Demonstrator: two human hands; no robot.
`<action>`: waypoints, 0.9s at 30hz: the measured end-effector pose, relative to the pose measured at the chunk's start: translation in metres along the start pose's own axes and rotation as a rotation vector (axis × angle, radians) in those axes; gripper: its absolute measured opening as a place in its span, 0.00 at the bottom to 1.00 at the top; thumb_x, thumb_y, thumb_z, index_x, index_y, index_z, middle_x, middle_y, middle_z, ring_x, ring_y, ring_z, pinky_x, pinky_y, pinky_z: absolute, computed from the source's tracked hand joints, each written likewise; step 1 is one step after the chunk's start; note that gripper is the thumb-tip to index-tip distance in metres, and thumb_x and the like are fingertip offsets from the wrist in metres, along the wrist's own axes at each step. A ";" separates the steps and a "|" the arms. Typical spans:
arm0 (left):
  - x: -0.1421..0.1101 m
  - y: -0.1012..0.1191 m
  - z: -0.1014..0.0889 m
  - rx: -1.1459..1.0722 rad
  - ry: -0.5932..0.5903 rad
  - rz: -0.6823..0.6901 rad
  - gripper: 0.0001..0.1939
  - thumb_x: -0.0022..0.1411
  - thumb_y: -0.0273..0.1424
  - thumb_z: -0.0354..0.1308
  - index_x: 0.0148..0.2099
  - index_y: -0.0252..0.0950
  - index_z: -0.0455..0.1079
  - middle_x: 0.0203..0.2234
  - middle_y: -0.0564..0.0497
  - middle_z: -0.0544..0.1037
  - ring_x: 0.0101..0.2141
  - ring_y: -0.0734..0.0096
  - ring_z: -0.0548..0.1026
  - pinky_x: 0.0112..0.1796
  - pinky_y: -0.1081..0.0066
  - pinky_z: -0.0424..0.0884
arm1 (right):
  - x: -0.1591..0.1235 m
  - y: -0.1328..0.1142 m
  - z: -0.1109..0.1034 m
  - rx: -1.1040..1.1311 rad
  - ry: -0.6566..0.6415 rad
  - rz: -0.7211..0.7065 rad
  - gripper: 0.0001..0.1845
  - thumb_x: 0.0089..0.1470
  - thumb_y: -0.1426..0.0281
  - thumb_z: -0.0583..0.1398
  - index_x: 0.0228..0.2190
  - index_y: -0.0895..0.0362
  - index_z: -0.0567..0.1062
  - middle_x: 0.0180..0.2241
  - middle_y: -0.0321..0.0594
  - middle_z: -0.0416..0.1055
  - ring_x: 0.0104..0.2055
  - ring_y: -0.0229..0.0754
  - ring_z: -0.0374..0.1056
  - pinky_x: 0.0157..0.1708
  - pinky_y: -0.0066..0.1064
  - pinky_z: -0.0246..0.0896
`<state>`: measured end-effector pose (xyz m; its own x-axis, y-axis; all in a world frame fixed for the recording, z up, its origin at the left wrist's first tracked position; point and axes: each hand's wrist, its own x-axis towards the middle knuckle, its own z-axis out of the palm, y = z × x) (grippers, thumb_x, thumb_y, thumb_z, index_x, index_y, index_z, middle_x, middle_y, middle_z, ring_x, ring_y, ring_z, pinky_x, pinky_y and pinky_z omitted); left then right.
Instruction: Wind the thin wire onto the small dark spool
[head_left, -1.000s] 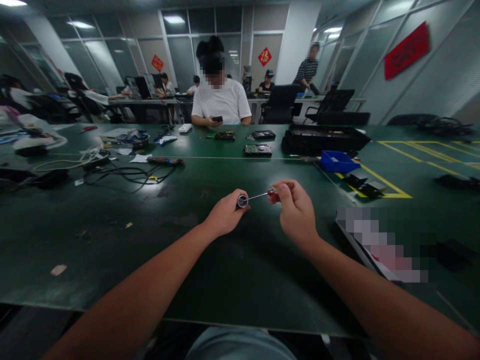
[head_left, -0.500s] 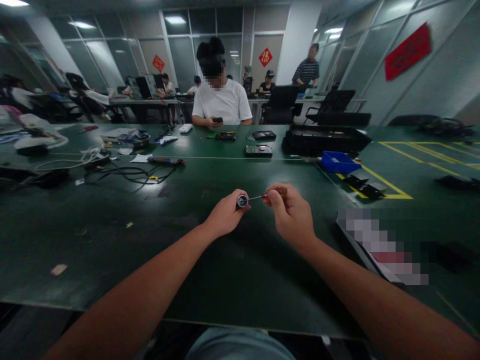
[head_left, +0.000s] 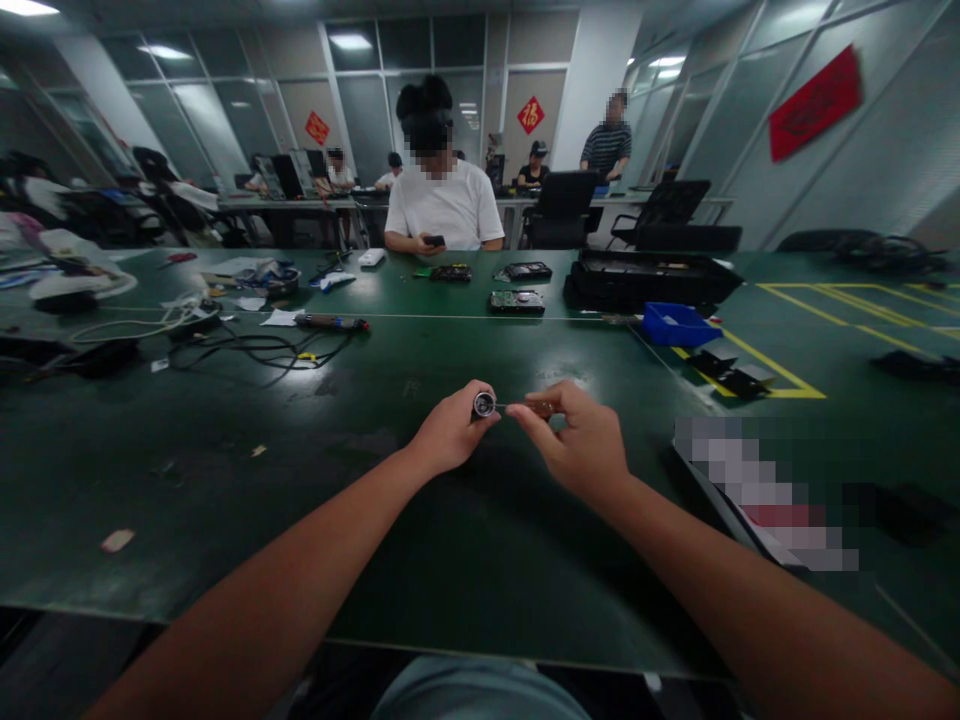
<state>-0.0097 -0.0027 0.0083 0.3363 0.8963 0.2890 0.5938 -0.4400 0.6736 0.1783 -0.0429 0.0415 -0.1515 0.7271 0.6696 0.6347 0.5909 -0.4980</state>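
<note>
My left hand (head_left: 454,430) is wrapped round a small dark cylinder with a silver ring-shaped end (head_left: 484,404), which faces me. What the cylinder belongs to is hidden by the hand. Just to its right, my right hand (head_left: 581,435) pinches the reddish-brown handle of a screwdriver (head_left: 541,407). The thin metal shaft points left and its tip meets the right rim of the round end; whether it goes inside is too small to tell. Both hands are held above the green table (head_left: 420,590).
Circuit-board parts (head_left: 517,301), a black housing (head_left: 652,282) and a blue bin (head_left: 679,325) lie toward the far side. A corded tool (head_left: 330,322) and tangled cables (head_left: 247,350) are at left. Opposite sits a person (head_left: 442,205) with a phone. A blurred-out packet (head_left: 750,490) lies at right.
My right hand has come slightly left and down, its thumb now stretched along the screwdriver, and less of the shaft shows. My left hand stays nearly still.
</note>
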 end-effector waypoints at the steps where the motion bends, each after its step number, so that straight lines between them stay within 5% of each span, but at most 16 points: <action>1: 0.000 0.000 0.000 -0.003 0.004 0.003 0.10 0.64 0.36 0.56 0.47 0.40 0.65 0.35 0.52 0.75 0.34 0.69 0.71 0.34 0.70 0.62 | 0.000 0.000 0.000 0.012 -0.028 -0.027 0.09 0.58 0.61 0.61 0.36 0.53 0.73 0.31 0.39 0.76 0.31 0.43 0.72 0.31 0.34 0.64; 9: 0.000 0.001 0.001 0.007 -0.008 -0.007 0.09 0.63 0.34 0.57 0.46 0.40 0.65 0.36 0.52 0.75 0.35 0.68 0.71 0.34 0.69 0.63 | 0.004 -0.006 -0.008 0.098 -0.151 -0.067 0.09 0.64 0.66 0.52 0.38 0.53 0.72 0.34 0.39 0.74 0.35 0.42 0.70 0.36 0.36 0.63; 14: 0.001 0.001 0.000 -0.016 0.023 -0.003 0.09 0.64 0.33 0.56 0.46 0.40 0.65 0.35 0.53 0.74 0.34 0.69 0.71 0.35 0.70 0.63 | 0.004 0.001 0.000 0.333 -0.018 0.165 0.10 0.63 0.63 0.55 0.43 0.53 0.71 0.35 0.40 0.75 0.36 0.43 0.72 0.38 0.37 0.66; 19: 0.001 0.002 -0.001 -0.004 0.036 0.025 0.08 0.63 0.31 0.56 0.46 0.39 0.65 0.36 0.53 0.74 0.35 0.69 0.71 0.35 0.70 0.62 | 0.013 0.018 0.011 0.679 0.108 0.397 0.13 0.62 0.59 0.56 0.36 0.54 0.74 0.32 0.38 0.73 0.32 0.39 0.70 0.36 0.35 0.68; 23: 0.000 0.004 -0.001 0.000 0.028 0.039 0.09 0.63 0.31 0.58 0.46 0.39 0.65 0.37 0.53 0.75 0.36 0.69 0.71 0.35 0.70 0.63 | 0.016 0.027 0.017 0.941 0.079 0.625 0.14 0.59 0.58 0.58 0.31 0.55 0.73 0.26 0.35 0.69 0.27 0.37 0.67 0.31 0.34 0.68; 27: 0.000 0.004 -0.001 0.000 0.026 0.027 0.09 0.63 0.31 0.58 0.45 0.40 0.65 0.37 0.53 0.75 0.36 0.69 0.71 0.35 0.70 0.63 | 0.012 0.024 0.017 0.819 0.165 0.532 0.13 0.61 0.58 0.57 0.33 0.54 0.72 0.28 0.35 0.70 0.29 0.37 0.68 0.32 0.33 0.68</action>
<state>-0.0075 -0.0042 0.0119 0.3332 0.8852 0.3248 0.5848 -0.4642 0.6652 0.1784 -0.0142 0.0279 0.1485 0.9467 0.2859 -0.1399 0.3063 -0.9416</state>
